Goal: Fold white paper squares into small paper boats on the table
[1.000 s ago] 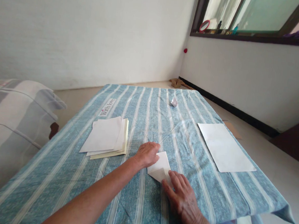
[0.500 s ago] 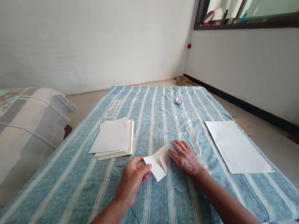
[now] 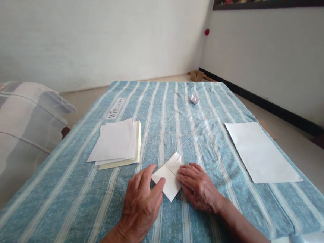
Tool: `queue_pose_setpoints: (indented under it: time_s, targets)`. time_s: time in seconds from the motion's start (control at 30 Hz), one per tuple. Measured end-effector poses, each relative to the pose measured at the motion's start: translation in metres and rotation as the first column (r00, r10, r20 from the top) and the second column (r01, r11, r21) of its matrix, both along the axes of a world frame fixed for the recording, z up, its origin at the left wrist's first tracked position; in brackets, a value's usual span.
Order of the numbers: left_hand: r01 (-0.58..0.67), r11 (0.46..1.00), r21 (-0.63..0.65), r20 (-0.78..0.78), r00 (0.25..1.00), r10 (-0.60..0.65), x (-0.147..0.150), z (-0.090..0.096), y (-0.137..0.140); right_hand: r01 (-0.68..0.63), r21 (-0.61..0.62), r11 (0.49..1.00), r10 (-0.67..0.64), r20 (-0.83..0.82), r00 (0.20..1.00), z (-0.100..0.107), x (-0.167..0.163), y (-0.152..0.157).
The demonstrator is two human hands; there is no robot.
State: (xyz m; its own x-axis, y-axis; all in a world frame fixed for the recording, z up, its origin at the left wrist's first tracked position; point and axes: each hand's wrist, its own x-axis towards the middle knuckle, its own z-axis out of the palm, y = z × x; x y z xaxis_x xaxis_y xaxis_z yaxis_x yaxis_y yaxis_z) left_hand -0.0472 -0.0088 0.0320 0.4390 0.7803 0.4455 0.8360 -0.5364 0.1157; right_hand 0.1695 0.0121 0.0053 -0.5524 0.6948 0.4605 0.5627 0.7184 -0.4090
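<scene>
A small folded piece of cream-white paper (image 3: 168, 180) lies on the striped cloth in front of me, set like a diamond with crease lines across its upper part. At its left corner is my left hand (image 3: 143, 198), with thumb and index finger spread apart and the thumb tip on the paper. My right hand (image 3: 198, 186) rests palm down at the right side, its fingers lying flat over that edge and hiding it. Both hands press on the paper from above, and neither wraps round it.
A blue striped cloth (image 3: 69, 189) covers the table. Stacked white and yellowish sheets (image 3: 114, 140) lie at left, below a "With love" strip (image 3: 116, 108). One large white sheet (image 3: 262, 152) is at right. Farther back sits a small shiny folded piece (image 3: 194, 98).
My left hand has loosened its pinch and spread its fingers. The right hand has come onto the paper's right side, and the raised flap there now lies flat. The view has tilted down.
</scene>
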Motion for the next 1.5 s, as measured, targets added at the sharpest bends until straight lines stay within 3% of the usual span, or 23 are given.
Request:
queue_pose_setpoints:
  time_s: [0.13,0.3,0.53,0.83,0.97,1.17,1.33,1.5]
  targets:
    - [0.122,0.982,-0.144,-0.071,0.989,-0.133,0.006,0.005,0.011,-0.015,-0.08,0.997,0.017,0.029,0.999,0.004,0.003,-0.002]
    - [0.343,0.889,-0.302,-0.05,0.926,-0.374,0.001,0.004,0.033,0.041,-0.095,0.995,-0.036,0.054,0.998,0.001,0.001,-0.005]
    - [0.525,0.816,-0.24,0.067,0.848,-0.526,-0.002,-0.003,0.062,0.11,-0.054,0.992,-0.106,0.08,0.991,-0.004,-0.003,0.001]
    - [0.459,0.743,-0.488,0.255,0.889,-0.381,0.0,0.004,0.084,0.142,-0.081,0.986,-0.14,0.033,0.99,-0.007,-0.004,0.004]
    - [0.405,0.702,-0.586,0.257,0.914,-0.313,0.001,0.01,0.085,0.162,-0.083,0.983,-0.162,0.01,0.987,-0.007,-0.005,0.003]
    - [0.409,0.646,-0.644,0.268,0.912,-0.31,0.006,0.016,0.084,0.167,-0.099,0.981,-0.169,-0.012,0.986,-0.009,-0.004,0.002]
    - [0.29,0.644,-0.708,0.265,0.954,-0.138,0.006,0.008,0.09,0.169,-0.1,0.981,-0.17,0.0,0.985,-0.01,-0.003,0.003]
    - [0.194,0.655,-0.73,0.2,0.978,-0.067,0.009,0.008,0.089,0.184,-0.093,0.979,-0.184,0.01,0.983,-0.009,-0.004,0.004]
